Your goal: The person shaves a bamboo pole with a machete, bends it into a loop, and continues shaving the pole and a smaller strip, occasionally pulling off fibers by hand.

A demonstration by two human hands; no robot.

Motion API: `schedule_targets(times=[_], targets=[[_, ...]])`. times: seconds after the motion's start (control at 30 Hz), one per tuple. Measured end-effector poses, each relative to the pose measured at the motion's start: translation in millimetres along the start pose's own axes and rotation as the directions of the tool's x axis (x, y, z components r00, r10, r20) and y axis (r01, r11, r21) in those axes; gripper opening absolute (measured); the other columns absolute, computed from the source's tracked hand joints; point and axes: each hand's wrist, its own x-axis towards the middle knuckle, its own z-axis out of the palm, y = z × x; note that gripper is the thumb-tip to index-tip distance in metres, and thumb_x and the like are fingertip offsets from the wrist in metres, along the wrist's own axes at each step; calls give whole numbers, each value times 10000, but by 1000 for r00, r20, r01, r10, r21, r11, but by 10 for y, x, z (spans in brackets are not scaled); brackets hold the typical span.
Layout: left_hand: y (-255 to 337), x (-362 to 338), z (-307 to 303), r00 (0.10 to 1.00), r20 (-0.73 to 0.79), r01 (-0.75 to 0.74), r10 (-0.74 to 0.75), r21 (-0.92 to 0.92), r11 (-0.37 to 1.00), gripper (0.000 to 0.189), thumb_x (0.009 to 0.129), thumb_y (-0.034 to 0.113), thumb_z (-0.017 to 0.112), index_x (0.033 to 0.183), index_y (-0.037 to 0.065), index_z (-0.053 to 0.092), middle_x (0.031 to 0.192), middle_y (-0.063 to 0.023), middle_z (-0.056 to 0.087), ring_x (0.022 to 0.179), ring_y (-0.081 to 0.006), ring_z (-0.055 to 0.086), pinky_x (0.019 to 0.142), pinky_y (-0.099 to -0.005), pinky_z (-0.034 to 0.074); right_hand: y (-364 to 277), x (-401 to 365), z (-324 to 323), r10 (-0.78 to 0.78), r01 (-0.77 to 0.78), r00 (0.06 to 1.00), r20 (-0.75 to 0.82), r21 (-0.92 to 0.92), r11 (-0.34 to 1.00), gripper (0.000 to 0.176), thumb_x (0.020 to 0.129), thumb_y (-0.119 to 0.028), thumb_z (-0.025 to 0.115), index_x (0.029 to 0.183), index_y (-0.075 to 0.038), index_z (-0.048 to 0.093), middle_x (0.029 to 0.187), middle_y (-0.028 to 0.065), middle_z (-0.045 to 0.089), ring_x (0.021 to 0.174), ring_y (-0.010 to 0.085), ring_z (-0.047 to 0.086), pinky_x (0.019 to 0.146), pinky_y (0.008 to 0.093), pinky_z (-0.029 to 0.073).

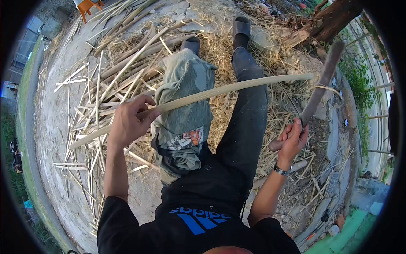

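Observation:
My left hand (132, 120) pinches a long, pale bamboo strip (228, 88) between thumb and fingers. The strip crosses over my lap, and its far end bows out to the right, close to the blade. In my right hand (292, 139) is a machete (325, 78), gripped by its rounded wooden handle (275, 145), its long dark blade slanting up and away from me. A thin curved sliver (327, 88) overlaps the blade in this view. Over my left thigh lies a worn grey-green cloth (179, 110), beneath the strip.
Split bamboo strips (91, 122) and longer poles (139, 53) are heaped on the concrete to my left. Curly shavings (220, 55) cover the ground around my feet. A tree stump (330, 21) stands at the far right, and an orange chair (88, 7) at the far left.

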Motion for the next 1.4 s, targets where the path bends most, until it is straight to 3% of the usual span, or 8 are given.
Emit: schedule_targets(times=[0.23, 0.43, 0.7, 0.83, 1.03, 1.17, 1.23, 1.4], targets=[[-162, -194, -23, 993, -109, -21, 37, 146, 989, 316, 839, 310, 854, 862, 40, 690, 663, -98, 693, 557, -257, 664, 553, -369, 499, -2, 54, 225, 85, -47, 981, 173, -212, 976, 238, 1032, -273, 646, 952, -64, 562, 683, -9, 537, 456, 46, 458, 385, 215, 345], [-274, -424, -242, 995, -96, 55, -36, 198, 979, 306, 794, 234, 893, 850, 13, 688, 679, -102, 717, 573, -199, 696, 559, -326, 519, -26, 197, 202, 81, -23, 980, 184, -297, 955, 278, 1046, -315, 631, 955, -63, 558, 686, -12, 536, 469, 40, 460, 396, 217, 353], [-819, -717, -256, 904, -80, 393, -421, -236, 889, 200, 851, 107, 844, 864, -26, 696, 697, -21, 678, 615, -48, 565, 538, -234, 424, -276, 318, 271, -64, 75, 994, 89, -128, 989, 261, 1051, -296, 620, 980, -52, 560, 705, -4, 540, 474, 43, 458, 405, 218, 360], [-682, -685, -92, 837, -328, 370, -437, -250, 895, 182, 881, 130, 832, 894, -12, 718, 681, 6, 657, 609, -29, 532, 533, -214, 393, -377, 258, 358, -86, 93, 991, 101, -69, 993, 249, 1051, -291, 615, 1048, -43, 587, 711, 0, 546, 472, 45, 458, 405, 216, 361], [-468, -384, -125, 729, -669, 146, 143, 356, 923, 181, 862, 133, 845, 987, 27, 769, 801, -62, 769, 588, -108, 674, 528, -230, 470, -419, 129, 484, -60, 75, 985, 160, -84, 994, 252, 1045, -287, 625, 1063, -36, 609, 714, 4, 565, 462, 40, 465, 399, 212, 360], [-560, -91, -235, 786, -511, 300, -349, -178, 937, 327, 879, 240, 845, 1082, -8, 779, 826, -91, 780, 655, -101, 688, 565, -255, 491, -368, 120, 466, -35, 50, 977, 211, -68, 996, 259, 1041, -285, 634, 1062, -27, 617, 717, 5, 571, 458, 33, 468, 396, 205, 358], [-515, 38, -212, 845, -337, 376, -414, -175, 910, 353, 884, 247, 842, 1095, -28, 775, 754, -75, 746, 606, -93, 593, 550, -271, 432, -337, 114, 444, -31, 42, 978, 204, -46, 998, 252, 1040, -280, 638, 1034, -30, 605, 717, 6, 572, 457, 34, 470, 394, 202, 359], [-767, 273, -371, 788, -495, 509, -366, 190, 839, 337, 956, 312, 750, 1116, 18, 780, 677, -88, 703, 606, -98, 611, 566, -293, 458, -240, 76, 294, -15, 32, 980, 199, -80, 996, 251, 1044, -266, 630, 975, -33, 567, 710, 11, 562, 451, 39, 463, 388, 208, 362]])
